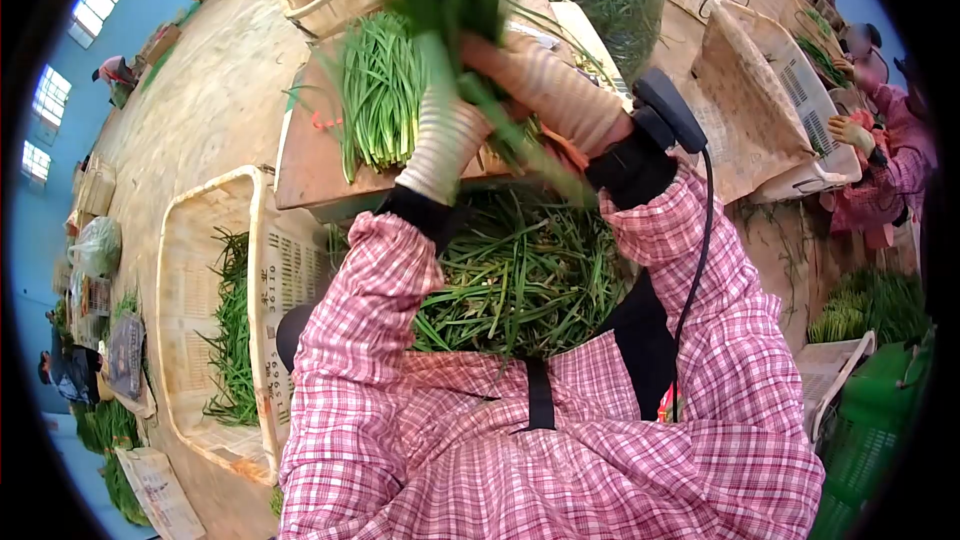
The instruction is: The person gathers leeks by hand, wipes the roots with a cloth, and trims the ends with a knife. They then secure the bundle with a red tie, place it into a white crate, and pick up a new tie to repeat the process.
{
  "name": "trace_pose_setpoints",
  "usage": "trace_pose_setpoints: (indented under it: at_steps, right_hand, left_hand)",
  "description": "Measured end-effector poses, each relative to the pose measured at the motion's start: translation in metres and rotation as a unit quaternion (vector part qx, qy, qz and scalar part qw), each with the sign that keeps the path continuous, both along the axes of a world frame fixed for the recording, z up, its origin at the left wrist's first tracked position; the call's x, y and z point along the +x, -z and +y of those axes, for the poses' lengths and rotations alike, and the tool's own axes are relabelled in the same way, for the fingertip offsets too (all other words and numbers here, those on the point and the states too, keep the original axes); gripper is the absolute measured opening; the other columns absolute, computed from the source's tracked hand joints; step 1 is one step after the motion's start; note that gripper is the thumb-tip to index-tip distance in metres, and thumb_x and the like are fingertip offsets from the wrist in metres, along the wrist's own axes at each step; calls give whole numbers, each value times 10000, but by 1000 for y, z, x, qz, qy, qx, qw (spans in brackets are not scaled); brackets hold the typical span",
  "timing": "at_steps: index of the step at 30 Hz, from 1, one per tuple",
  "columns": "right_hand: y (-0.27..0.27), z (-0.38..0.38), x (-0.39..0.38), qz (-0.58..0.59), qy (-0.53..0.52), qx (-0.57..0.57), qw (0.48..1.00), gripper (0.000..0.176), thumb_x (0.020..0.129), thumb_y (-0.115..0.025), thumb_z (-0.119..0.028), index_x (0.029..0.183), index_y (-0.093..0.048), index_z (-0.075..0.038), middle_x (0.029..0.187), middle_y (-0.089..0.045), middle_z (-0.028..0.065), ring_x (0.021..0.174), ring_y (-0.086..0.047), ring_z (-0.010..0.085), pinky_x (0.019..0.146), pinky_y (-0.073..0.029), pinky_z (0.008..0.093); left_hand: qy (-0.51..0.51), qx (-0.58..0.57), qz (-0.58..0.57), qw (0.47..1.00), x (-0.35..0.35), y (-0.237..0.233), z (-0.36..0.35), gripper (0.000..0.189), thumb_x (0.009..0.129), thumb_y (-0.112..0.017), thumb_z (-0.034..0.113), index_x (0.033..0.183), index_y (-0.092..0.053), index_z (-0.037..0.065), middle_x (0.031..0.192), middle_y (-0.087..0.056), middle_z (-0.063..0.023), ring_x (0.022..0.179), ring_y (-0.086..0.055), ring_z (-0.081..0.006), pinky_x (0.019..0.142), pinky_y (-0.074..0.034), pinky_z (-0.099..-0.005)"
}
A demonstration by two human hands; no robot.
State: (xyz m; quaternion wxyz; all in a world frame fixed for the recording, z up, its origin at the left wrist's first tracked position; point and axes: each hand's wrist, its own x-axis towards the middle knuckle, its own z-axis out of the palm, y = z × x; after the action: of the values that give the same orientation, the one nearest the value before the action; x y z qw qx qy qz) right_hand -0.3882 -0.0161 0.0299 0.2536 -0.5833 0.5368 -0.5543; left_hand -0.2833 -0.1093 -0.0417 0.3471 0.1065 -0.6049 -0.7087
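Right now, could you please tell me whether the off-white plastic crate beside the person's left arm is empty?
No, the off-white plastic crate holds a loose heap of long green leaves along one side.

Behind my fingers (486,53) lie matt, ribbed cloth cuffs (444,145); to their right, a glossy clear plastic bag (603,2); to their left, a scuffed plastic crate (270,325).

In the frame's upper middle, a brown tabletop (312,162) bore a pile of long green stalks (385,90), while the tan floor (215,75) carried a whitish crate (266,310) at centre left.
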Motion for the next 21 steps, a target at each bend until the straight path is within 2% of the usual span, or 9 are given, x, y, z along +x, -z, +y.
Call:
trace_pose_setpoints:
  at_steps: [1,2,4,6,8,13,16,19,21]
  right_hand:
    - [-3,-5,5,14,-23,20,999,660,914,-656,-573,1287,-640,-28,1109,-698,103,1049,-638,180,928,-489,315]
    - [-14,-7,12,75,-38,43,996,697,911,-646,-601,1308,-626,-28,1154,-695,130,1090,-637,206,955,-481,335]
    - [-42,16,29,45,-130,104,985,832,895,-619,-662,1406,-545,-10,1401,-577,196,1259,-576,274,1050,-435,361]
    - [-28,24,26,99,-35,21,994,705,968,-594,-559,1413,-532,-14,1335,-624,118,1211,-578,187,1024,-447,304]
    - [-25,44,11,133,33,-55,989,758,963,-617,-534,1467,-460,10,1451,-519,182,1327,-505,230,1085,-415,309]
    - [6,96,65,108,20,181,977,904,806,-797,-367,1488,-374,50,1472,-495,214,1340,-498,276,1079,-433,334]
    - [38,104,99,192,0,179,965,767,766,-813,-428,1318,-540,30,1122,-680,273,1064,-659,401,929,-514,406]
    - [67,116,63,295,-16,224,929,655,787,-775,-436,1244,-608,2,1051,-688,279,1015,-675,395,873,-526,440]
    - [39,121,68,269,62,176,945,895,703,-854,-405,1380,-503,62,1312,-596,299,1239,-592,372,1034,-472,396]
  left_hand:
    - [-44,-81,-46,995,9,-1,2,615,727,-828,-84,1271,-551,-11,1203,-653,-62,1083,-639,-199,898,-565,-350]
    - [-88,-16,69,994,18,-13,29,409,794,-797,-1,1163,-621,23,1063,-700,-49,915,-680,-226,827,-589,-370]
    - [-102,127,108,981,38,-16,39,404,794,-796,-15,1157,-626,30,1052,-702,-56,929,-684,-213,820,-591,-355]
    - [-135,170,118,969,63,-17,37,376,822,-792,46,1165,-637,42,1029,-710,-104,928,-684,-211,833,-587,-373]
    - [-61,241,161,955,94,-19,38,290,872,-745,83,1141,-650,34,1035,-716,-127,914,-690,-228,840,-586,-385]
    - [-121,308,131,935,129,-15,56,236,914,-720,174,1090,-672,24,1036,-727,-134,925,-694,-246,869,-572,-409]
    - [-67,343,116,930,152,-13,62,223,937,-696,218,1064,-691,35,1034,-731,-114,931,-696,-241,883,-566,-416]
    - [-156,298,122,934,178,-5,54,208,939,-700,202,1089,-683,58,1042,-726,-93,960,-697,-249,898,-572,-439]
    - [-195,307,94,927,188,-6,62,227,941,-705,205,1117,-663,68,1055,-720,-91,989,-693,-256,915,-571,-453]
